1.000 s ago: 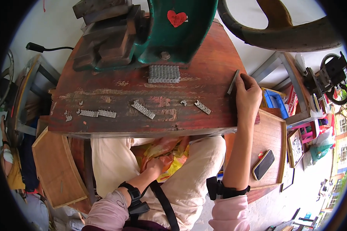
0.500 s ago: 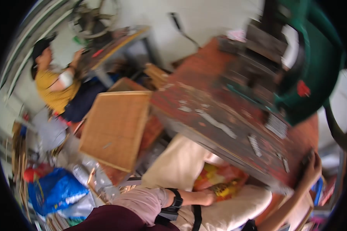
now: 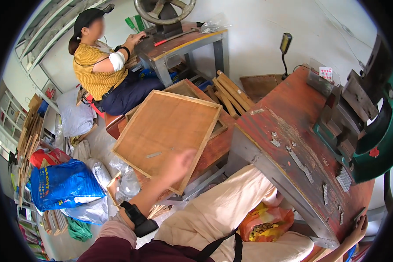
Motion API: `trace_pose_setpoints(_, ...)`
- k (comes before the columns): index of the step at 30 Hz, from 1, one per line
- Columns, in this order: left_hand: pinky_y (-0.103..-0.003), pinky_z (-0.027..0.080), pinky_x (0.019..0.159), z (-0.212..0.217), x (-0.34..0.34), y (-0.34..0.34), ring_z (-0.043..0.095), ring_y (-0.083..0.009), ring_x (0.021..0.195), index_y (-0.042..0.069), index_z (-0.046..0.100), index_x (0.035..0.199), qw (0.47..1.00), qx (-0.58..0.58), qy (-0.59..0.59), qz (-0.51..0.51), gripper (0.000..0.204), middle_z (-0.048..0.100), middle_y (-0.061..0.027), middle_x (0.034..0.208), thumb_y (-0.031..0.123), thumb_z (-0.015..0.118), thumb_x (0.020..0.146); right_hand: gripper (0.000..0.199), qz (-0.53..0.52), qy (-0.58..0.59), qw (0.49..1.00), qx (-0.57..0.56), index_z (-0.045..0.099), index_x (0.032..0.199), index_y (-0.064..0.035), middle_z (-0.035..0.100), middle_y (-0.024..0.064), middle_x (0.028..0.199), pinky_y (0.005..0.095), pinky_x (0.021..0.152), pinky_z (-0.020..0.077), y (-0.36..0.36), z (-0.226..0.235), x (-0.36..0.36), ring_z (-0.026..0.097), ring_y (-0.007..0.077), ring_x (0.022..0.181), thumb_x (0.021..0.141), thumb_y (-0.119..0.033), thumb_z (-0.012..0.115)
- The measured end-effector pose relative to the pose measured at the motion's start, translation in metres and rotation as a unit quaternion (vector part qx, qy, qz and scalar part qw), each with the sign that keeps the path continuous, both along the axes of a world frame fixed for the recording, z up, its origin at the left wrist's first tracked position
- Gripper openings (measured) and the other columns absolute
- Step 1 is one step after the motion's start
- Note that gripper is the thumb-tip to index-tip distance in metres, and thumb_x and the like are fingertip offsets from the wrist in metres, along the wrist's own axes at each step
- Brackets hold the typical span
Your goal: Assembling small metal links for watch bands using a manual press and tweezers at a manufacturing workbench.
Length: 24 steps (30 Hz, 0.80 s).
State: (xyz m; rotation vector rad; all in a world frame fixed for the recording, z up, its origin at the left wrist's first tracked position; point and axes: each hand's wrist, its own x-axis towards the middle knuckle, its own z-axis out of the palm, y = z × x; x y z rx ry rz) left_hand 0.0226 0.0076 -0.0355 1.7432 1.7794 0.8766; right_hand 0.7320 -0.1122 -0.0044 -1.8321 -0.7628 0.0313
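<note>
My left hand (image 3: 181, 166), smeared by motion, is over the near right part of a shallow wooden tray (image 3: 166, 131). Two thin grey metal strips (image 3: 153, 155) lie in that tray close to the hand; whether it holds anything is hidden by the blur. At the right edge of the red worktable (image 3: 288, 94), my right hand (image 3: 359, 230) has its fingers closed at a small grey metal piece (image 3: 360, 214). Several perforated-looking grey metal strips (image 3: 300, 164) lie on the worn tabletop before a green press (image 3: 380, 148). An orange plastic bag (image 3: 266, 222) with small yellowish pieces sits between my legs.
At the back left, a person in a yellow top (image 3: 98, 70) works at another bench (image 3: 179, 43) with a handwheel. A blue bag (image 3: 65, 183) and plastic sacks lie on the left floor. Wooden slats (image 3: 232, 94) and a small lamp (image 3: 285, 43) stand behind the worktable.
My left hand has gone from the orange bag at my lap up and left to over the wooden tray. The view has shifted; my right hand stays at the table's right edge.
</note>
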Motion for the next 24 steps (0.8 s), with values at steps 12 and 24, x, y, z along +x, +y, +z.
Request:
trace_pose_setpoints(12,-0.043,0.047,0.076,-0.058,-0.136,-0.003,0.058,-0.0357,0.084,0.002,0.064,0.089,0.96,-0.076,0.229,0.139,0.017,0.06,-0.0212,0.093,0.007,0.064,0.072,0.046,-0.049,-0.067,0.996,-0.04,0.054,0.12,-0.0015,0.059,0.0098,0.112,0.0309,0.08,0.046,-0.01,0.003,0.014,0.057,0.0221,0.098,0.089,-0.035,0.052)
trace_pose_setpoints(24,-0.033,0.055,0.07,0.029,-0.043,-0.002,0.064,-0.0218,0.076,-0.004,0.057,0.1,0.838,-0.137,-0.518,0.104,0.021,0.062,-0.0112,0.087,0.01,0.061,0.084,0.027,0.041,-0.252,0.946,0.2,0.054,0.109,0.0073,0.058,0.0175,0.107,0.0338,0.085,0.0433,-0.005,-0.01,-0.267,0.056,0.024,0.096,0.092,-0.014,0.05)
